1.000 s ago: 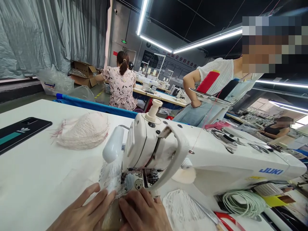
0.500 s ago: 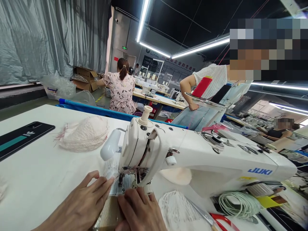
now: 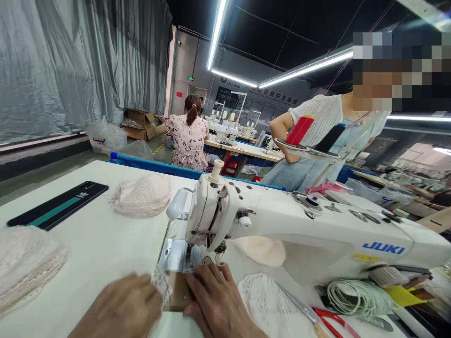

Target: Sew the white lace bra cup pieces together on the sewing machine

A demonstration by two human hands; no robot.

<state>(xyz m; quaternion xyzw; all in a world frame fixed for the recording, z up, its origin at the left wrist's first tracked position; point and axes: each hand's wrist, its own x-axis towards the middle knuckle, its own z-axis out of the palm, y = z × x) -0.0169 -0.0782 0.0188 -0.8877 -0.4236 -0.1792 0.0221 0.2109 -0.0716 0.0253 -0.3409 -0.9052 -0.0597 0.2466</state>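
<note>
phone (image 3: 58, 211) left of sewing machine (image 3: 299, 234), on table (image 3: 98, 244)

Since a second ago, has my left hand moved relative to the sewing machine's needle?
Yes. The left hand has drawn back toward the person, away from the needle of the sewing machine; earlier its fingertips reached the presser foot.

Both hands, left (image 3: 121, 307) and right (image 3: 218, 305), flat on lace piece (image 3: 165, 286), white sewing machine (image 3: 299, 230) behind
</note>
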